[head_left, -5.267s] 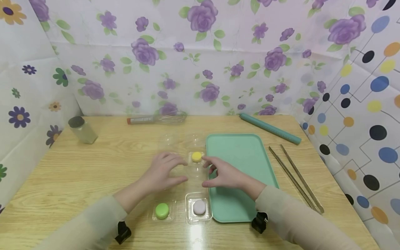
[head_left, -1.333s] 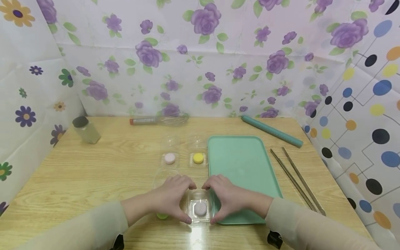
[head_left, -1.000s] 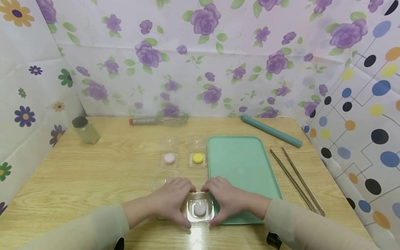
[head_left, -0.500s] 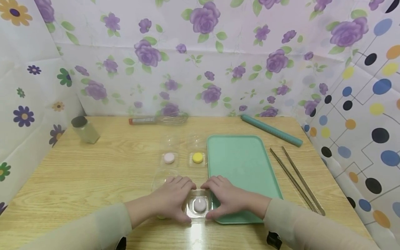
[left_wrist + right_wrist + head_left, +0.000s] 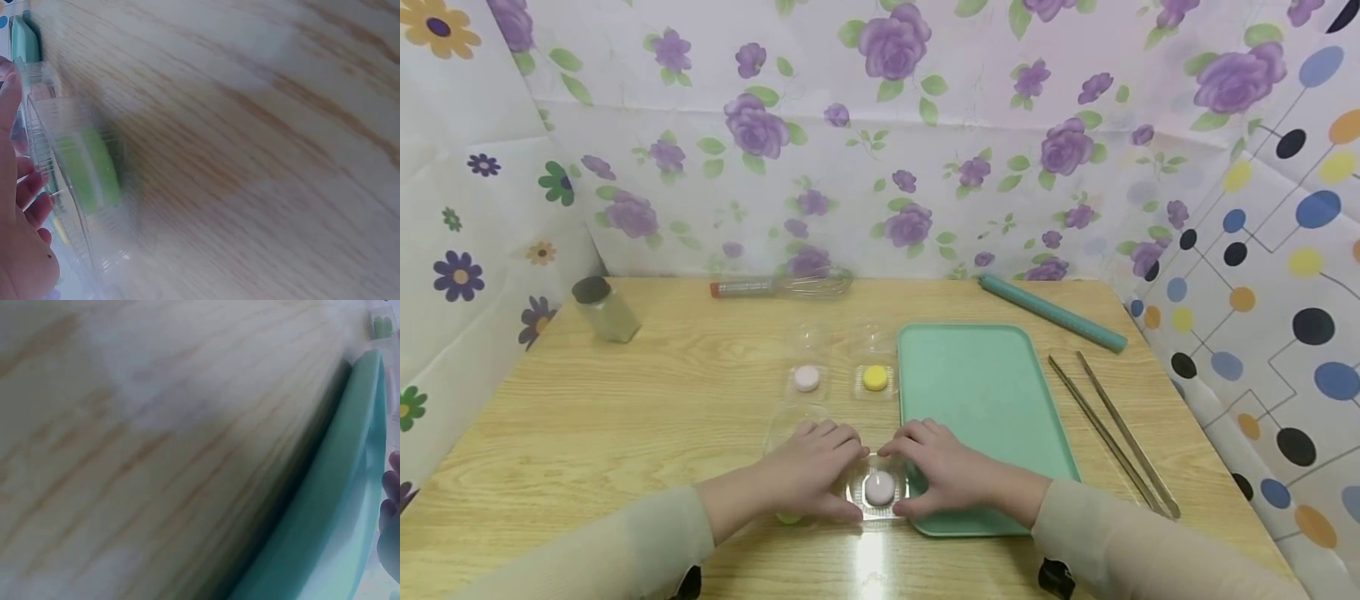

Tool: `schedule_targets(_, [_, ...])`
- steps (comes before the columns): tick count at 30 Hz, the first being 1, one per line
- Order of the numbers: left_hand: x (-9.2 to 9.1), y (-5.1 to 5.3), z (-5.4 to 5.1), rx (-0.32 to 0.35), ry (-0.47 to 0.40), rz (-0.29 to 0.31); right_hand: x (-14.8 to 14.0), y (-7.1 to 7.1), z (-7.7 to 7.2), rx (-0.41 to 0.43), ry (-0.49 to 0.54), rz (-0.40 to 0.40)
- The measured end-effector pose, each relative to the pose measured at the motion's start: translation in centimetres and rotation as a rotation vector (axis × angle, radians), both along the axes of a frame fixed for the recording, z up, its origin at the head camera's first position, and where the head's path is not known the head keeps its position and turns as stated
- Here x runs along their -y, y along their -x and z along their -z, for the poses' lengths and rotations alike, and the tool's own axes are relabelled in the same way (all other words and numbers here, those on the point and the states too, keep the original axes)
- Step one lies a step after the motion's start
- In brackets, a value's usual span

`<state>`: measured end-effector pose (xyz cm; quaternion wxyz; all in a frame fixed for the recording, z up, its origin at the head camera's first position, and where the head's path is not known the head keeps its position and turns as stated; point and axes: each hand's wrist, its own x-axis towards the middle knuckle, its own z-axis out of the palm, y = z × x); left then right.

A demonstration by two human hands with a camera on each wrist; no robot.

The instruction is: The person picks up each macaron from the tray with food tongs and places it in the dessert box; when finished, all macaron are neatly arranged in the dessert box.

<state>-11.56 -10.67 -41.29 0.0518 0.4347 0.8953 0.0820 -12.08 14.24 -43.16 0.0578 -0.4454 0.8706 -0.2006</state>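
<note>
A pale lavender macaron [image 5: 879,489] sits in a clear plastic box [image 5: 860,477] near the table's front. My left hand [image 5: 812,471] holds the box's left side, with the thumb at the near corner and fingers at the far one. On the opposite side, my right hand [image 5: 946,468] holds it the same way, just over the tray's edge. Whether the lid is fastened I cannot tell. Beneath my left hand, a green macaron [image 5: 97,172] stands in another clear box, mostly hidden in the head view.
Behind lie a pink macaron [image 5: 807,378] and a yellow macaron [image 5: 875,377] in clear boxes with raised lids. Right are a green tray [image 5: 973,392], metal tongs [image 5: 1108,433] and a teal rod [image 5: 1051,312]. A whisk [image 5: 778,287] and a jar [image 5: 606,311] lie farther back.
Both hands have come from beside the yellow macaron's box to the lavender macaron's box. Over the last second, that box has shifted slightly away from me, and the thumbs have moved with it.
</note>
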Motion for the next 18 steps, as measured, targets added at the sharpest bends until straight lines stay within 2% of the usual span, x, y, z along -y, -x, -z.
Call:
schedule_targets(4, [0.0, 0.0, -0.1, 0.005, 0.008, -0.003, 0.0, 0.1, -0.1, -0.006, -0.014, 0.006])
schedule_targets(11, [0.2, 0.3, -0.6, 0.029, -0.008, -0.053, 0.3, 0.3, -0.8, 0.063, -0.008, 0.032])
schedule_targets(18, [2.5, 1.3, -1.4, 0.042, -0.095, -0.128, 1.5, 1.6, -2.1, 0.137, 0.045, 0.07])
